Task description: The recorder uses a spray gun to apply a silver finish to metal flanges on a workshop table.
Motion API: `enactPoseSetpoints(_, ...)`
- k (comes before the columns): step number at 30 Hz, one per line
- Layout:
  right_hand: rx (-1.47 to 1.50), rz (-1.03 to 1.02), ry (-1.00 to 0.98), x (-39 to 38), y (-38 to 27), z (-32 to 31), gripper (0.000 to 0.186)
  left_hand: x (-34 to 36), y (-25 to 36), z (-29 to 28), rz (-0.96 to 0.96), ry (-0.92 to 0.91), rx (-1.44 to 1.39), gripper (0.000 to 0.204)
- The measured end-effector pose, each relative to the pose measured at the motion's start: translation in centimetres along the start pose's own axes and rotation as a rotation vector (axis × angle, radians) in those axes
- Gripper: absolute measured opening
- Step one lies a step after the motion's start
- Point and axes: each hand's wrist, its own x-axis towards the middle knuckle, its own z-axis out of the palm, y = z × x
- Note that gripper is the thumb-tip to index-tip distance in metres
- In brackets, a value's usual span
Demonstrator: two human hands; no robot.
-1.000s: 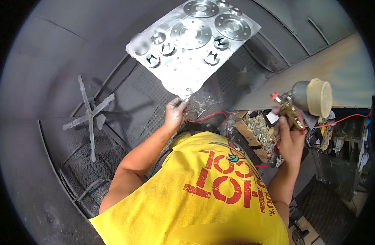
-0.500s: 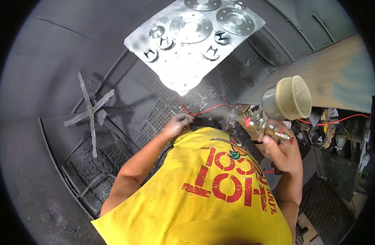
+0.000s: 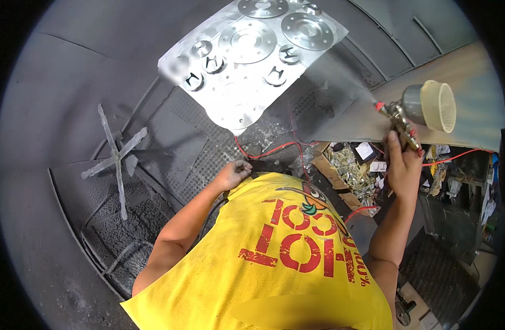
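My right hand [image 3: 402, 170] is wrapped round a metal spray gun [image 3: 398, 121], held out to the right. On the gun sits a grey cup [image 3: 412, 103] with a cream cover [image 3: 439, 107]. A pale mist leaves the red-tipped nozzle toward the upper left. At my waist, my left hand [image 3: 234, 174] is closed, its fingers curled; what they hold, if anything, is hidden. Ahead of me is a white-covered board [image 3: 181, 60] bearing several silver discs [image 3: 247, 42] and small round caps [image 3: 274, 76]. One whitish disc [image 3: 236, 113] lies at the board's near corner.
A cross-shaped, paint-crusted stand [image 3: 118, 157] is on the left. A red hose [image 3: 274, 148] runs across the floor. Below the wooden panel [image 3: 362, 118] on the right lies a box of crumpled scraps [image 3: 354, 170]. Grey walls curve round the board.
My right hand has moved the spray gun up and to the right, away from my body. A mist now shows clearly at its nozzle. The left hand stays at my waist.
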Motion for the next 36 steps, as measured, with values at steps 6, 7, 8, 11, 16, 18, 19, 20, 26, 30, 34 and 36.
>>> enactPoseSetpoints(6,-0.027,-0.086,0.115,0.7,-1.1,0.4,0.027,-0.1,-0.5,-0.1,-0.012,0.035,0.044,0.026)
enactPoseSetpoints(7,0.019,-0.012,0.022,0.0,-2.0,0.7,0.026,-0.1,-0.5,-0.3,-0.026,0.051,0.027,0.026)
enactPoseSetpoints(8,0.066,0.061,-0.072,-0.6,-2.6,0.9,0.025,0.0,-0.8,-0.6,-0.021,0.05,0.028,0.026)
enactPoseSetpoints(11,0.291,0.072,-0.254,-2.2,-3.7,2.2,0.029,0.7,-1.7,-1.6,-0.063,0.044,0.061,0.026)
enactPoseSetpoints(16,0.296,0.027,-0.35,-0.5,-6.5,4.9,0.03,1.4,-3.5,-3.2,-0.122,0.112,0.085,0.025)
enactPoseSetpoints(18,0.311,0.053,-0.309,1.5,-5.7,6.5,0.03,2.3,-7.0,-4.1,-0.097,0.107,0.092,0.026)
enactPoseSetpoints(19,0.192,-0.042,-0.209,2.5,-5.0,6.9,0.031,2.9,-8.9,-4.7,-0.073,0.097,0.105,0.027)
enactPoseSetpoints(20,0.074,-0.138,-0.114,3.4,-4.6,7.1,0.031,3.1,-10.6,-5.4,-0.066,0.092,0.104,0.027)
enactPoseSetpoints(26,-0.051,0.125,0.076,5.9,-2.8,4.5,0.03,0.5,-21.0,-9.0,-0.257,0.181,-0.039,0.035)
enactPoseSetpoints(30,-0.244,-0.012,0.268,7.1,-0.4,2.6,0.025,-1.2,-24.5,-10.9,-0.311,0.12,0.12,0.027)
enactPoseSetpoints(34,-0.171,0.103,0.212,6.5,-1.3,3.2,0.022,-1.4,-24.2,-11.6,-0.249,0.137,0.04,0.027)
enactPoseSetpoints(36,-0.077,0.07,0.097,5.3,-2.1,4.5,0.021,0.2,-21.8,-11.1,-0.363,0.142,0.008,0.029)
